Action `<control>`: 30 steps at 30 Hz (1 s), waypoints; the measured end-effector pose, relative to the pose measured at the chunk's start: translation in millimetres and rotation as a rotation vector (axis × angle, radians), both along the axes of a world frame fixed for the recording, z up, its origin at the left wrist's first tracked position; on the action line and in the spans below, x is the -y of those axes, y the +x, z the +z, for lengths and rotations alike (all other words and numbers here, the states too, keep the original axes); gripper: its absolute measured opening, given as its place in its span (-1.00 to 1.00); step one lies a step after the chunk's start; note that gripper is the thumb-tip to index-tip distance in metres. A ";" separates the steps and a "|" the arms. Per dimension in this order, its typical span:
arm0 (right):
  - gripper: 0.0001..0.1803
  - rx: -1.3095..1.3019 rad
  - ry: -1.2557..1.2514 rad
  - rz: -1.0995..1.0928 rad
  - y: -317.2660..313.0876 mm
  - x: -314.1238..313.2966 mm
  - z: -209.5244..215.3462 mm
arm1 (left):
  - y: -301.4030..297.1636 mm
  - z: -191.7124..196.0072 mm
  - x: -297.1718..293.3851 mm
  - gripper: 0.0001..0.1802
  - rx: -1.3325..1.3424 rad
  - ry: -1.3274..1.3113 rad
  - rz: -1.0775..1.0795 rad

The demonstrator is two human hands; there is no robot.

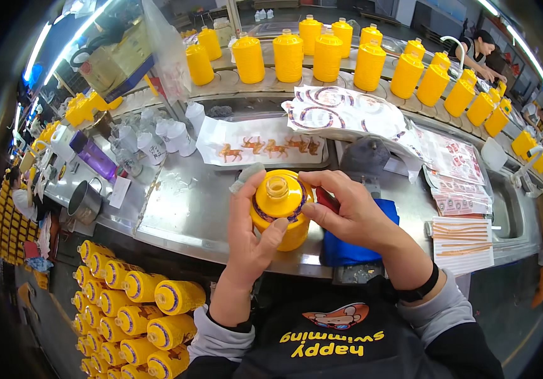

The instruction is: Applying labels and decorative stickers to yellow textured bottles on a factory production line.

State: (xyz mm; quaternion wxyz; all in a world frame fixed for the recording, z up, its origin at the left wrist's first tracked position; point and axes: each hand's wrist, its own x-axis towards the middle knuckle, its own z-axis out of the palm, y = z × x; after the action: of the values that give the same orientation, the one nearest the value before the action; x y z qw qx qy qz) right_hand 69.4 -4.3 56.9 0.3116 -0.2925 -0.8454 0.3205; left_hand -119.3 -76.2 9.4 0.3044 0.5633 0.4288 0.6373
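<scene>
Between my two hands stands a yellow bottle (pixel 290 193) with a clear, uncapped neck and a dark patterned band round its shoulder. My left hand (pixel 246 221) wraps its left side, thumb on the near shoulder; a pale covering sits on a fingertip. On the other side my right hand (pixel 347 205) grips it, fingers and thumb pressed against the band. Just beyond lies a sheet of brown horse-shaped decals (pixel 265 146). Sheets with curved dark band decals (pixel 347 110) are piled behind it, to the right. A blue cloth (pixel 363 237) lies under my right wrist.
Yellow bottles (pixel 288 60) line a curved conveyor at the back. More are stacked on their sides (pixel 136 309) at lower left. White bottles (pixel 173 136), a purple bottle (pixel 93 156) and a metal mug (pixel 85 201) stand left. A sheet of brown strips (pixel 463 243) lies right, near a sink (pixel 505 215).
</scene>
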 end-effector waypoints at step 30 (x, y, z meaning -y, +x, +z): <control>-0.57 -0.028 0.049 0.002 -4.5 -4.1 0.1 | 4.1 -5.1 -3.3 -0.40 -0.066 0.045 0.097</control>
State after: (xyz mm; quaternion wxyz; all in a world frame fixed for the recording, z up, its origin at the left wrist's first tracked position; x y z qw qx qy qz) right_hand 64.9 -0.2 57.0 0.3303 -0.2796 -0.8488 0.3039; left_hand -115.2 -72.8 4.4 0.2462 0.5691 0.4509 0.6420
